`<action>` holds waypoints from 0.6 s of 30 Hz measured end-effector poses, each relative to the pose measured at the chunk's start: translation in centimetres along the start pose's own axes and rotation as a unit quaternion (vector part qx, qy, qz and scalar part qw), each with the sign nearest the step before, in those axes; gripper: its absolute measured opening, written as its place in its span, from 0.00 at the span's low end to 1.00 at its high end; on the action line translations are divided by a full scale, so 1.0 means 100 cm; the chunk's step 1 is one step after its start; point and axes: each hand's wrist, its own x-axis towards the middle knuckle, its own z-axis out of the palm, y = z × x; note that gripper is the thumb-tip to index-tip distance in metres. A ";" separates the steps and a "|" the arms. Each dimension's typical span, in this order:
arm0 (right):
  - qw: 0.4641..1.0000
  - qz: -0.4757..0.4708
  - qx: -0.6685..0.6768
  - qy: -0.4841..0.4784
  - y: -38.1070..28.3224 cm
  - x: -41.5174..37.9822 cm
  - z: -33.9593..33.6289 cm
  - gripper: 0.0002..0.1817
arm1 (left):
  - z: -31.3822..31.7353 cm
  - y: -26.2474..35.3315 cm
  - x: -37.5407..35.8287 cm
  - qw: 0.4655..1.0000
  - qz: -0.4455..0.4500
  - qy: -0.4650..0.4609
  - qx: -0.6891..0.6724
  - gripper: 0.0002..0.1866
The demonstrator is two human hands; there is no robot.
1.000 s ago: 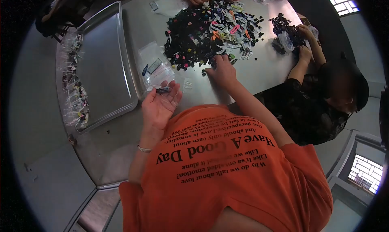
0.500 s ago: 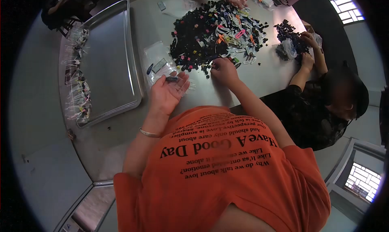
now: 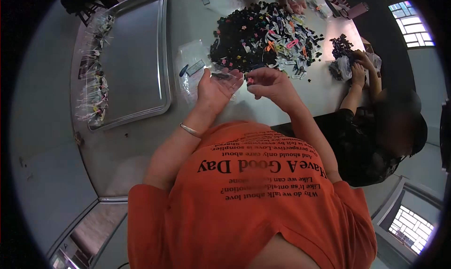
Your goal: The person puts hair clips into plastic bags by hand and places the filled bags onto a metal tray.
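My left hand [image 3: 215, 91] is palm up with its fingers stretched out, bearing a dark snap hair clip [image 3: 222, 75] across the fingers. Facing it, my right hand [image 3: 276, 88] pinches a small claw clip [image 3: 250, 81] with a pink flower between thumb and forefinger. The fingertips of both hands are close together. Just beyond them lies a large pile of small dark claw clips and colourful snap clips [image 3: 268, 39]. Left of my left hand, clear plastic bags [image 3: 190, 53] lie on the table, with a blue snap clip [image 3: 183, 70] and a pale rectangular piece [image 3: 196, 68] on them.
A big metal tray [image 3: 165, 48] stands on the left, with a row of filled clear packets [image 3: 97, 76] along its outer side. To the right, a co-worker's hands [image 3: 361, 69] are at a smaller dark pile [image 3: 341, 46]. Another person's hand [image 3: 293, 2] reaches in at the far edge.
My right hand has come away from the pile's near edge toward my left hand, with the flower claw clip in its fingers. The view has shifted, and my hands are closer together.
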 end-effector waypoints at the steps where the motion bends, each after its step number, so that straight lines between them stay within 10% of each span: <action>1: 0.999 0.013 -0.030 -0.031 -0.007 -0.001 0.005 0.16 | 0.001 -0.001 -0.001 1.000 0.000 0.003 0.007 0.28; 9: 0.956 -0.020 -0.289 -0.038 -0.009 0.011 0.026 0.17 | -0.012 -0.009 -0.003 0.993 0.039 -0.087 0.062 0.30; 18: 0.959 -0.107 -0.246 0.089 -0.009 0.014 0.043 0.19 | 0.002 -0.012 -0.018 0.989 0.034 -0.110 0.095 0.28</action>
